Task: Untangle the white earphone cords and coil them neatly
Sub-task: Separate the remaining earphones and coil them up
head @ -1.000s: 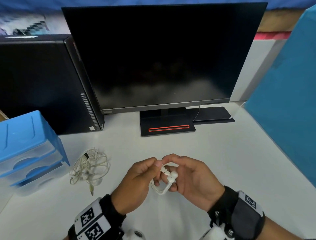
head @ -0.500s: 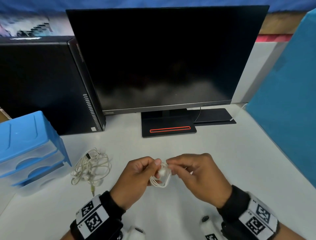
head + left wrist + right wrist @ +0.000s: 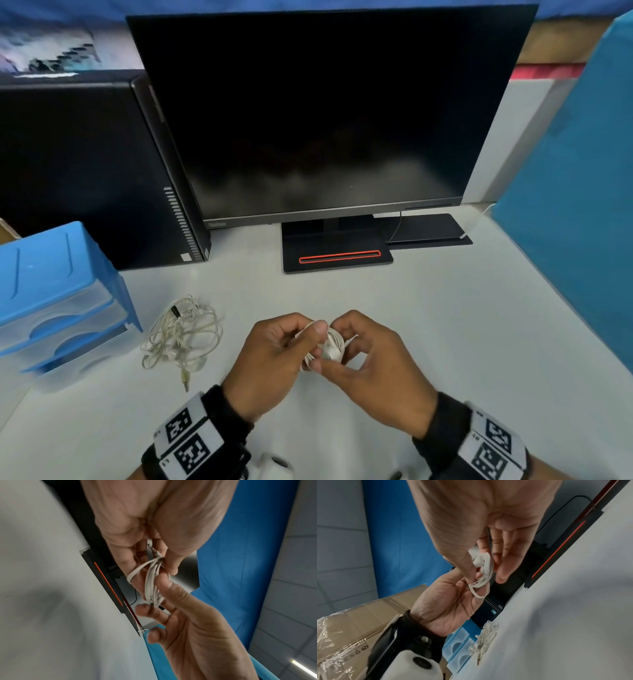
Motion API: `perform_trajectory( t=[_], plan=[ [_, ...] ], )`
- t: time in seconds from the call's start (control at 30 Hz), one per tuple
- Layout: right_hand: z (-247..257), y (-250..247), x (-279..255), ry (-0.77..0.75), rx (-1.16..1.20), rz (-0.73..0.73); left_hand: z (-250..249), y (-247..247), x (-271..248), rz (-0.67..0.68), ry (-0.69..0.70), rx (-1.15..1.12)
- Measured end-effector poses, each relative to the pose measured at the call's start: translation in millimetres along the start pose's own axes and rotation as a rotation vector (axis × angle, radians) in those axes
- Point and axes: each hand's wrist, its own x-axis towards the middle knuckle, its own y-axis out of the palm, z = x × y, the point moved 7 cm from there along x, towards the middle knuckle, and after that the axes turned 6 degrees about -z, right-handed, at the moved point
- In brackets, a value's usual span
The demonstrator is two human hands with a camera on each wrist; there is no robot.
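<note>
Both hands meet above the desk (image 3: 428, 325), in front of the monitor (image 3: 325, 113). Left hand (image 3: 274, 359) and right hand (image 3: 373, 370) each keep a pinching grip on the small white earphone coil (image 3: 330, 346) between them. A second earphone bundle (image 3: 181, 332) lies loose on the desk, beside the blue drawer unit (image 3: 58, 294).
</note>
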Motion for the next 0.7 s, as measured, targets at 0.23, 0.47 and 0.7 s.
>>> perform_trajectory(
  t=[0.23,0.47,0.7],
  plan=[
    [1,-10,-2,-0.137,-0.148,-0.164,-2,2,-2,0.003,0.037,0.025],
    [6,-8,-4,-0.194,-0.270,-0.147,-4,5,-6,0.011,0.125,0.140],
    [3,-2,-4,-0.219,-0.379,-0.088,-8,18,-16,0.026,0.195,0.270]
  ],
)
